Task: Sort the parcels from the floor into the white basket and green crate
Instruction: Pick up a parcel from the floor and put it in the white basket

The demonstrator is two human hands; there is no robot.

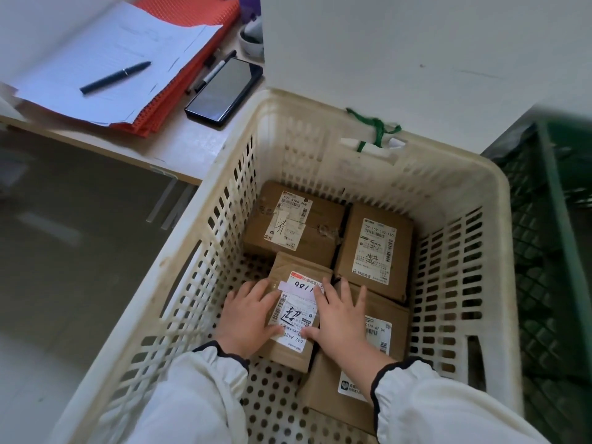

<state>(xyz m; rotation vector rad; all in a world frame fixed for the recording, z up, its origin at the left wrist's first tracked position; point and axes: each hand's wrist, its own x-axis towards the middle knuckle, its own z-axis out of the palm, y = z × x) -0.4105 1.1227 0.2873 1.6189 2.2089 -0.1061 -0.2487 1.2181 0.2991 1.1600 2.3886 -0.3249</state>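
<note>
Palms down, left hand (pixel 248 315) and right hand (pixel 341 318) press small parcel (pixel 293 310) in white basket (pixel 352 177), each grip flat and spread.

white wall (pixel 416 52), wooden desk (pixel 179 145), grey floor (pixel 64 238)

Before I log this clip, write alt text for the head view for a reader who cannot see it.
A left hand and right hand rest flat on a small brown parcel in the white basket, among three other labelled parcels. A green crate stands at the right; a desk at the left holds papers, a pen and a phone.
</note>
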